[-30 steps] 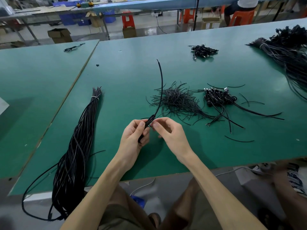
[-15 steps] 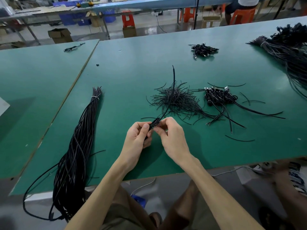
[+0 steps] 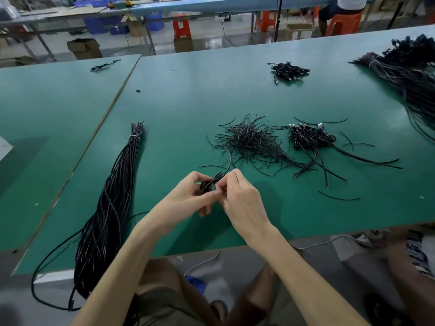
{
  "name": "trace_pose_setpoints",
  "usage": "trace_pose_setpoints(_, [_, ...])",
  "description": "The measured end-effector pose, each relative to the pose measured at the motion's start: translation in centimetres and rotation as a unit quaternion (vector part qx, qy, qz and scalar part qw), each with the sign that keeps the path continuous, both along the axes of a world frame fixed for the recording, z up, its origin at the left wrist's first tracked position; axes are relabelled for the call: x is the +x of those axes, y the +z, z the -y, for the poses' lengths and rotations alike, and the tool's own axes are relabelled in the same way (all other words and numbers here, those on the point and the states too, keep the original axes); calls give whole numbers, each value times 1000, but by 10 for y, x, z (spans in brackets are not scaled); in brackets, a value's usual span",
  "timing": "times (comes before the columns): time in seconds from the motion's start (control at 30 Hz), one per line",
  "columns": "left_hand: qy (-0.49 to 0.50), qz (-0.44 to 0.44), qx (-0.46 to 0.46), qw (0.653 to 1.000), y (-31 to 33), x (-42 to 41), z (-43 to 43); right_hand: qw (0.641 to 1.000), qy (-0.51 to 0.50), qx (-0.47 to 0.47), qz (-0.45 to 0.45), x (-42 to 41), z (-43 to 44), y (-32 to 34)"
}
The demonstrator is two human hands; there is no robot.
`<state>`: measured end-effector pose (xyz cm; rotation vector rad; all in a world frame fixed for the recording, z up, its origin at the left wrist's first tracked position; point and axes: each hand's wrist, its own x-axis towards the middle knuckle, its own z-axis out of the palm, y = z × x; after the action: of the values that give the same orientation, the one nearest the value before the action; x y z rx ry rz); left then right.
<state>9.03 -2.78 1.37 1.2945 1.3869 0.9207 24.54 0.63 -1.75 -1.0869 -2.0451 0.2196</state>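
Both hands meet just above the near middle of the green surface [image 3: 188, 102]. The left hand [image 3: 188, 198] curls its fingers round a small coiled black cable [image 3: 209, 182], and the right hand [image 3: 242, 201] pinches the same coil from the right with its fingertips. One loose end of the cable curves away to the far side, toward a heap of short black ties [image 3: 249, 140] lying just beyond the hands. Right of that heap is a cluster of wound cables [image 3: 310, 137] with their tails trailing near and right. A long tied bundle of cables [image 3: 110, 203] lies well to the left and hangs over the near edge. A smaller pile [image 3: 288, 70] sits far off, and a large bundle [image 3: 409, 74] fills the far right corner.
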Motion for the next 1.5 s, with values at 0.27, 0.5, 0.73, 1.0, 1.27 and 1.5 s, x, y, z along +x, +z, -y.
trace_pose_setpoints(0.27, [-14, -191, 181, 965, -18, -21, -7, 983, 47, -170, -53, 5, -6, -2])
trace_pose_setpoints(0.5, [33, -209, 308, 927, -24, -26, -16, 987, 88, -114, -76, 5, -1, -2])
trace_pose_setpoints(0.73, [37, -208, 198, 957, -23, -9, -38, 993, 62, 100, -3, 2, 3, 1])
trace_pose_setpoints(1.0, [-29, -130, 146, 980, -5, -14, -51, 990, 13, -43, -131, 5, 1, 0])
trace_pose_setpoints(1.27, [-77, -14, 156, 985, 2, -20, -35, 969, -23, -120, -217, 8, -7, -5])
trace_pose_setpoints(1.5, [-118, -93, 176, 973, 18, -22, -43, 970, -26, -131, -206, 8, -7, -6])
